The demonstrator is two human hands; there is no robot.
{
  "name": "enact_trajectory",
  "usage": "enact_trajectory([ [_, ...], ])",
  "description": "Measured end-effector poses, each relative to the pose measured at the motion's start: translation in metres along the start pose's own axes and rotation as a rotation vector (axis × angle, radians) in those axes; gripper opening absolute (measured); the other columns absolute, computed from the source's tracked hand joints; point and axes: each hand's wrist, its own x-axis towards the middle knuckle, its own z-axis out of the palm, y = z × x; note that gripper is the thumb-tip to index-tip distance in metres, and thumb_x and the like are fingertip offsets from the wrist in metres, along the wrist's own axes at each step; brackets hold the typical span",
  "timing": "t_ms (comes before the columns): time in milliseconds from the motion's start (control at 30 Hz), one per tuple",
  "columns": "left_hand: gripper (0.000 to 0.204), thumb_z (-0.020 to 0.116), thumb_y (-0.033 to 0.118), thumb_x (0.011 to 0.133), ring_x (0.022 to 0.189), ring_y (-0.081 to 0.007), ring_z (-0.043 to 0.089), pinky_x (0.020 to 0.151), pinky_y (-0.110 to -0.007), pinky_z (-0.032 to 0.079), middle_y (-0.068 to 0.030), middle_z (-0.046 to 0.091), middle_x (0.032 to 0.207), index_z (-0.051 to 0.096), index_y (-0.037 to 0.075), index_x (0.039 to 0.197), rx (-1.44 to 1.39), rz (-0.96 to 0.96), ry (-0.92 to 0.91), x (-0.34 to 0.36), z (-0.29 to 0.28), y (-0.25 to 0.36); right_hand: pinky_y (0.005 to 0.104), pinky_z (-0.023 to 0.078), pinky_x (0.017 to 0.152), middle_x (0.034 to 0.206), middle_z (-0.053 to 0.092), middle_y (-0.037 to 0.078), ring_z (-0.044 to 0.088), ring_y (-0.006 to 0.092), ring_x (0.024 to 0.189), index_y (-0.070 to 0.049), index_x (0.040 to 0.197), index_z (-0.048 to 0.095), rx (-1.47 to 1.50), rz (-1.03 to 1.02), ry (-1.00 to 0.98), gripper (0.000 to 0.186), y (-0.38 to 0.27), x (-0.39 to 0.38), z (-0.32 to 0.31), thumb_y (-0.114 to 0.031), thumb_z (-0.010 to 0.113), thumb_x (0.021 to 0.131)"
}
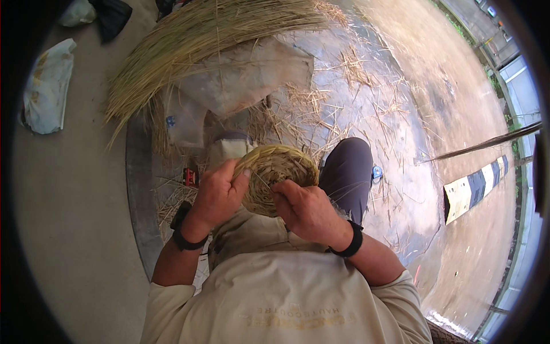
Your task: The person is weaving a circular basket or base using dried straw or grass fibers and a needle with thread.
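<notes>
A round, shallow basket of braided yellow-green straw (286, 163) is held over my lap, between my knees. My left hand (220, 192) grips its left rim, thumb on top. My right hand (301, 206) is closed at the lower right of the weave, its thumb and index finger pinched on a thin straw strand (261, 186) near the basket's middle. Both wrists wear dark bands.
A long bundle of dry straw (200, 34) lies across translucent sheeting (240, 80) ahead, with loose stalks scattered about. A white sack (48, 86) lies left, beside dark bags (114, 20). A striped barrier (475, 189) and a long dark pole (481, 140) are at right.
</notes>
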Motion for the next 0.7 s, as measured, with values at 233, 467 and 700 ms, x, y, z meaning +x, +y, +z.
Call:
enact_trajectory([
  [233, 0.019, 0.065, 0.014, 0.100, 0.083, -0.0462, 0.071, 0.068, -0.048, 0.055, -0.0261, 0.070, 0.087, 0.066, -0.003, 0.110, 0.027, 0.034, 0.017, 0.000, 0.002, 0.002, 0.0471, 0.054, 0.057, 0.070, 0.065, 0.016, 0.068, 0.0386, 0.062, -0.005, 0.109, 0.065, 0.023, 0.044, 0.005, 0.013, -0.001, -0.005, 0.001, -0.005, 0.065, 0.096],
  [467, 0.018, 0.067, 0.014, 0.099, 0.077, -0.0466, 0.069, 0.063, -0.050, 0.053, -0.0261, 0.069, 0.086, 0.065, -0.002, 0.108, 0.126, 0.063, 0.064, -0.004, 0.013, 0.003, 0.0526, 0.055, 0.062, 0.074, 0.068, 0.022, 0.067, 0.0444, 0.065, -0.005, 0.103, 0.063, -0.064, 0.088, 0.017, 0.009, 0.001, 0.000, 0.018, -0.012, 0.064, 0.097],
  [700, 0.019, 0.064, 0.015, 0.102, 0.081, -0.0453, 0.072, 0.067, -0.047, 0.056, -0.0252, 0.070, 0.086, 0.066, -0.002, 0.112, 0.137, 0.077, 0.043, -0.012, 0.024, -0.002, 0.0435, 0.054, 0.063, 0.075, 0.068, 0.016, 0.068, 0.0344, 0.063, -0.001, 0.101, 0.065, 0.289, 0.180, -0.020, 0.013, 0.013, 0.021, 0.015, -0.013, 0.063, 0.101],
])
